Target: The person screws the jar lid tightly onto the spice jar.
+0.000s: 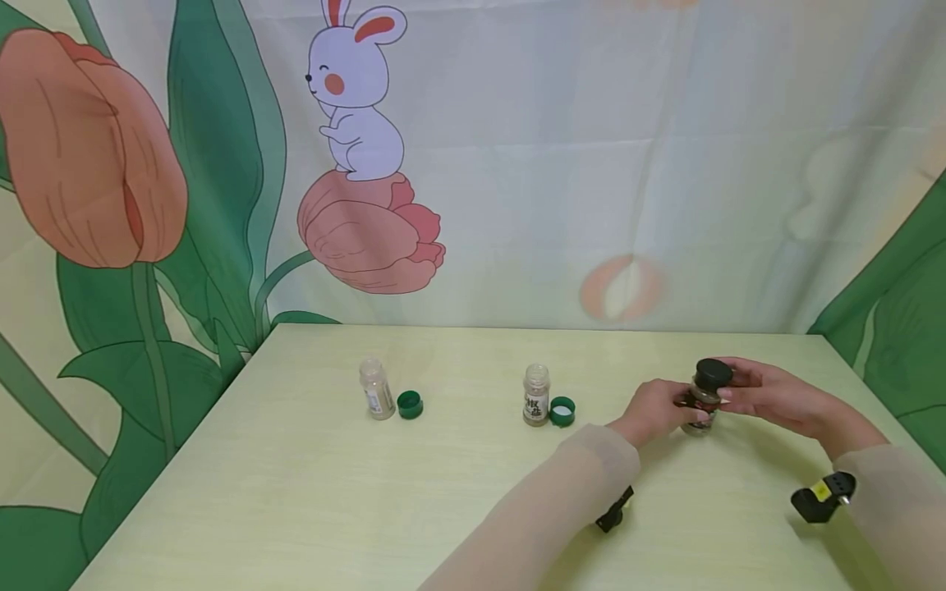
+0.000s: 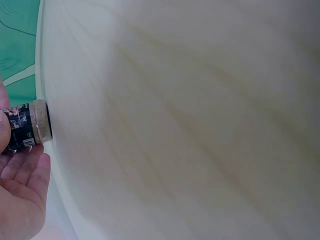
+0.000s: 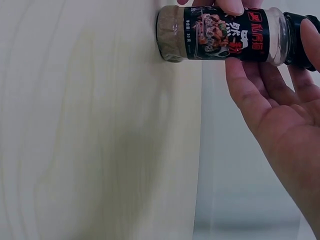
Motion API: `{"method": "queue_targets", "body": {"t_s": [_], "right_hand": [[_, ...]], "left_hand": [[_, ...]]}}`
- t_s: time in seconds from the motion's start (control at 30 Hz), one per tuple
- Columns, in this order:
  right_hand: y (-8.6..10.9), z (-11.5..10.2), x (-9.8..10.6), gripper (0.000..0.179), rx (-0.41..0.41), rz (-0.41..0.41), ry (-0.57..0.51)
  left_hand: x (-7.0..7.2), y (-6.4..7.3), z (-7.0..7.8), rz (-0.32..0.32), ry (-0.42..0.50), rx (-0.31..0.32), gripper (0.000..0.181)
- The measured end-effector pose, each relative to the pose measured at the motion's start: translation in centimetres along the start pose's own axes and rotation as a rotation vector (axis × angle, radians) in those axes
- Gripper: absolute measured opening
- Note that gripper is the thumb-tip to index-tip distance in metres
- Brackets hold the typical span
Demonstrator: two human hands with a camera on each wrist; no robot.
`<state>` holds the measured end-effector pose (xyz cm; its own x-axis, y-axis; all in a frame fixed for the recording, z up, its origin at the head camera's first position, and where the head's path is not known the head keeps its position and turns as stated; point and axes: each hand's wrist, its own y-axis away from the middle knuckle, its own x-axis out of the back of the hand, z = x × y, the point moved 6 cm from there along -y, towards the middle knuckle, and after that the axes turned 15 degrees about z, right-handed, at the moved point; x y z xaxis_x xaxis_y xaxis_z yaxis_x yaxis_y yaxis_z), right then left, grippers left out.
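Observation:
In the head view, both hands are at an upright spice jar [image 1: 705, 396] with a black cap [image 1: 713, 375], on the right side of the table. My left hand [image 1: 656, 410] grips the jar's body from the left. From the right, my right hand [image 1: 776, 400] holds the jar at its upper part. The right wrist view shows the dark label [image 3: 227, 34] with a food picture, brown powder at the base, and my right thumb [image 3: 311, 42] against the black cap. My left fingers [image 2: 30, 167] lie along the jar in the left wrist view.
Left of the hands, an uncapped clear jar [image 1: 536, 396] stands beside a green cap [image 1: 562, 411]. Further left are another uncapped jar [image 1: 377, 391] and a green cap [image 1: 410, 404]. A printed curtain [image 1: 517, 164] hangs behind the pale table [image 1: 296, 492].

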<state>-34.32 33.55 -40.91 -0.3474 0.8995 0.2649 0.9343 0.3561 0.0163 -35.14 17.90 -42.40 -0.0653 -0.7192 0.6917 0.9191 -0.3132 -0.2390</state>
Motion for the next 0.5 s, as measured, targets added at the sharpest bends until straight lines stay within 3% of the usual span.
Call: {"method": "queue_targets", "body": {"t_s": [0.5], "right_hand": [[-0.24, 0.3, -0.09, 0.034, -0.051, 0.138, 0.069]], "left_hand": [[-0.24, -0.14, -0.23, -0.001, 0.024, 0.016, 0.024]]}}
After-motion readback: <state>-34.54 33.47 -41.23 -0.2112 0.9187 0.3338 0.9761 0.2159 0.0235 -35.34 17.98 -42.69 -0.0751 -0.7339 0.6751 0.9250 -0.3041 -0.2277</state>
